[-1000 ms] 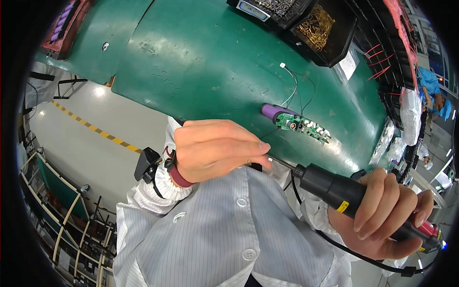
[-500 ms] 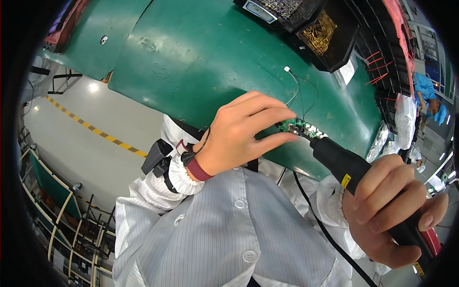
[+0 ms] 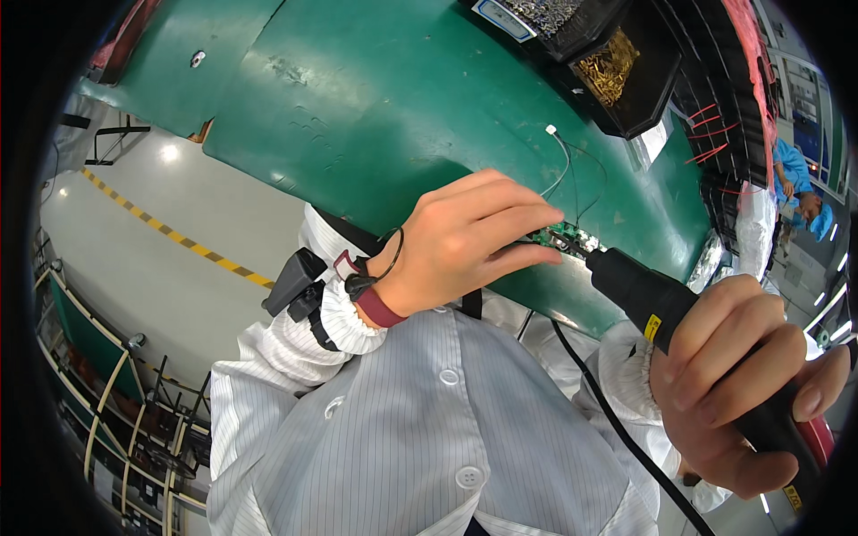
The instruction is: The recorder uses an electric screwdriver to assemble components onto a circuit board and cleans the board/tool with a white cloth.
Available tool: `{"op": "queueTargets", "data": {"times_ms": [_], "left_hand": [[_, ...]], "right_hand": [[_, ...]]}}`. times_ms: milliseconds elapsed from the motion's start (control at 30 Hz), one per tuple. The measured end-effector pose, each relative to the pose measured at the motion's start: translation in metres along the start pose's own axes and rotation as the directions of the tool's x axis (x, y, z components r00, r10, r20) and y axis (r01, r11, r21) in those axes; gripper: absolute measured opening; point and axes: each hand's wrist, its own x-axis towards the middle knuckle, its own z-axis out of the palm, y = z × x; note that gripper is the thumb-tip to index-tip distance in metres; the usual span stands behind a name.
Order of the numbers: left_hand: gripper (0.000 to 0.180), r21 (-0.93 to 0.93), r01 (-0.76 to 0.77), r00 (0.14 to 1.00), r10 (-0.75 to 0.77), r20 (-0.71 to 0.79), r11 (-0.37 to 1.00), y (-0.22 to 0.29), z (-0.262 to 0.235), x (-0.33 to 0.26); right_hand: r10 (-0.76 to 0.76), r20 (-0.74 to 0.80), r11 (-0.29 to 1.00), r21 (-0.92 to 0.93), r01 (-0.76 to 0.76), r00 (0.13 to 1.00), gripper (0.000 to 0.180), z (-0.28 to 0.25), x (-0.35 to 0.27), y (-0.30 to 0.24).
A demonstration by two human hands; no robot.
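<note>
My right hand [image 3: 728, 380] is wrapped round a black electric screwdriver [image 3: 639, 295] with a red part near its rear end. The screwdriver's tip meets a small green circuit board [image 3: 587, 239] near the bench's front edge. From the left, my left hand [image 3: 469, 237] has its thumb and fingers round the near end of that board, pinching it; the fingers cover part of it. Thin wires with a white connector [image 3: 550, 129] trail from the board over the green bench mat [image 3: 375, 116]. A maroon strap [image 3: 377, 308] circles my left wrist.
Black bins stand at the back right, one with brass-coloured parts [image 3: 608, 71], another with silver parts [image 3: 541, 13]. Silver wrapped packages [image 3: 755, 228] lie at the right. A black cable [image 3: 608, 420] crosses below my right arm. A person in blue [image 3: 791, 174] is farther off.
The view has shifted slightly, and both hands, board and screwdriver appear a little farther right. The screwdriver's tip stays at the board, and both grips look the same.
</note>
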Motion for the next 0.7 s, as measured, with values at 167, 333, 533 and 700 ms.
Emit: {"op": "queueTargets", "data": {"times_ms": [167,333,533,700], "left_hand": [[0.040,0.023,-0.042,0.999,0.042,-0.006,0.999,0.001,0.003,0.002],[0.040,0.033,-0.083,0.996,0.083,-0.020,0.996,-0.004,0.005,0.000],[0.039,0.014,-0.096,0.995,0.096,-0.019,0.995,-0.006,0.004,0.001],[0.039,0.002,-0.090,0.996,0.090,0.014,0.996,-0.006,0.002,0.002]], "right_hand": [[-0.175,0.083,0.985,0.015,0.174,0.981,0.045,-0.007,-0.037,0.001],[0.235,-0.063,0.951,-0.189,-0.243,0.970,0.046,0.058,0.072,0.000],[0.284,-0.216,0.903,-0.267,-0.336,0.934,0.045,0.065,0.073,-0.005],[0.304,-0.165,0.892,-0.296,-0.341,0.938,0.045,0.056,0.072,-0.003]]}}
